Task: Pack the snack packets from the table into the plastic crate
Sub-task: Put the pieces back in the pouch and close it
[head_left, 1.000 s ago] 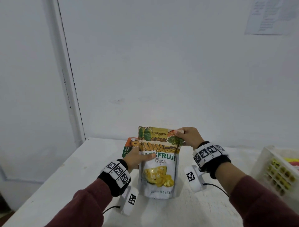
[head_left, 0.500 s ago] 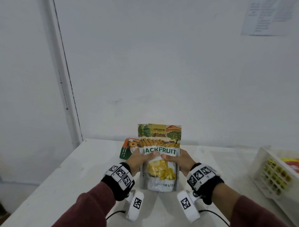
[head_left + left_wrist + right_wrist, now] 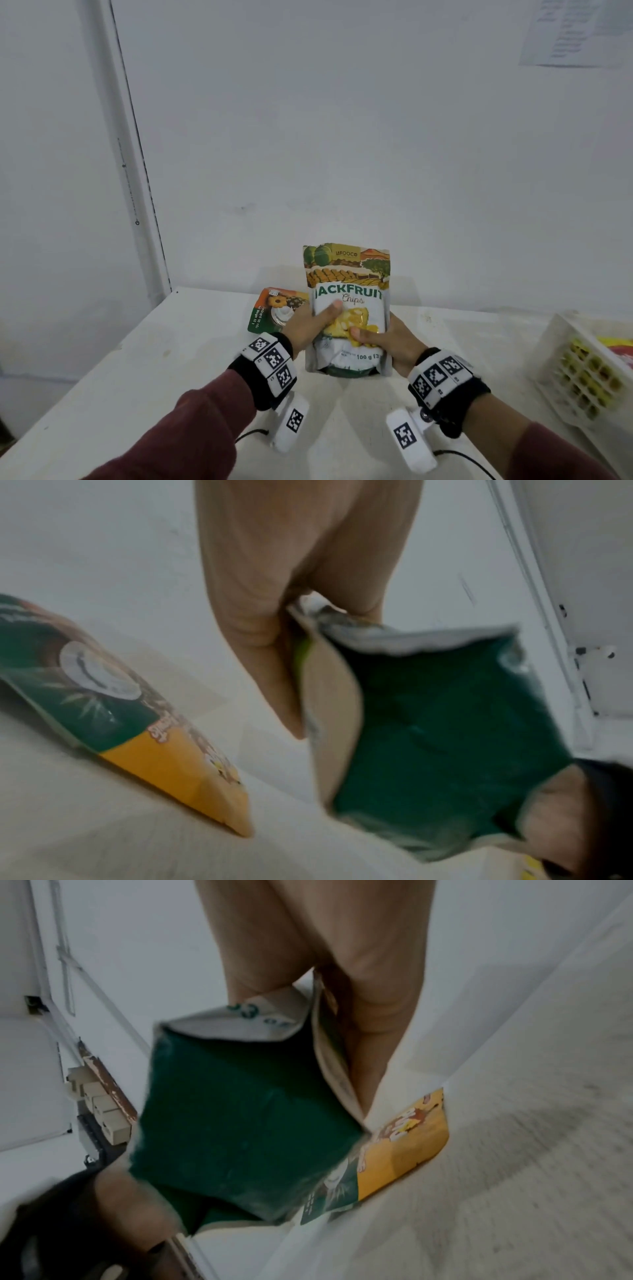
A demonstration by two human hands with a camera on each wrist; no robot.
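A jackfruit chips pouch (image 3: 347, 274) stands upright above the white table (image 3: 137, 359), held between both hands. My left hand (image 3: 310, 325) grips its left edge, thumb across the front. My right hand (image 3: 383, 337) grips its right edge, thumb on the yellow fruit picture. The wrist views show the pouch's green bottom gusset (image 3: 441, 723) (image 3: 240, 1112) off the table, with the left hand's fingers (image 3: 270, 647) and the right hand's fingers (image 3: 369, 1031) behind it. A second packet, green and orange (image 3: 274, 308) (image 3: 103, 704) (image 3: 400, 1153), lies flat behind the left hand. The white plastic crate (image 3: 561, 346) sits at the right edge.
The crate holds a yellow-green packet seen through its lattice wall (image 3: 589, 373) and a red-yellow one (image 3: 620, 353). A white wall rises directly behind the table. A paper sheet (image 3: 575, 31) hangs top right. A door frame (image 3: 137, 154) runs down the left.
My right hand left the pouch's top corner and came down to grip its right side. Both hands now hold the pouch at mid height, slightly nearer to me.
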